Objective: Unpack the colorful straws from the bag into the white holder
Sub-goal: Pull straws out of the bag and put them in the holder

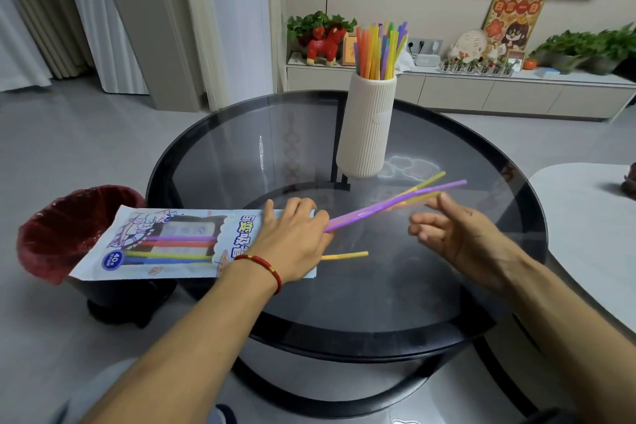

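Observation:
The printed straw bag lies flat at the left of the round glass table, overhanging its edge. My left hand presses on the bag's open right end and pinches a small bunch of purple, yellow and orange straws that stick out toward the right. My right hand hovers beside their far ends, fingers apart, touching or nearly touching a yellow straw. A single yellow straw pokes out below my left hand. The ribbed white holder stands upright behind, with several colourful straws in it.
A bin with a red liner stands on the floor left of the table, under the bag's end. A white table top is at the right. A low TV cabinet with plants and ornaments runs along the back wall.

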Motion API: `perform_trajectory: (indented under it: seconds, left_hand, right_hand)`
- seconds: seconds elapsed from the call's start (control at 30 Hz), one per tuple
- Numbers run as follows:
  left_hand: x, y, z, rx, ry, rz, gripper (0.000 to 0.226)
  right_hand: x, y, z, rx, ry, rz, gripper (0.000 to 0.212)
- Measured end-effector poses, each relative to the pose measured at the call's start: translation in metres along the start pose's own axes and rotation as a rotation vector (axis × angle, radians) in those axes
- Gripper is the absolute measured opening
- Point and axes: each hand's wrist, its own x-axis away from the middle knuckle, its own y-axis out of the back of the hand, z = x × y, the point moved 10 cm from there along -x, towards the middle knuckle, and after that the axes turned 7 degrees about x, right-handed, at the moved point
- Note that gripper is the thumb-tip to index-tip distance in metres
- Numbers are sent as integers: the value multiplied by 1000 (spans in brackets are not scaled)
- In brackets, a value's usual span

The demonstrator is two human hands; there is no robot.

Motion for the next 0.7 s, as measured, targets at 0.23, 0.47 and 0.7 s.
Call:
perform_trajectory:
  seconds: [0.23, 0.47, 0.7]
  left_hand:
    - [5, 0, -27, 57, -101, -40, 26]
    - [10, -7, 0, 108, -20, 20, 20]
    - [7, -9, -2, 80, -14, 48, 32]
  right_hand:
    - [-4, -82, -24, 273, 203, -47, 37]
    - [-2, -30, 29, 468, 287, -279, 28]
    - [19, -45, 149, 1146, 561, -271, 23]
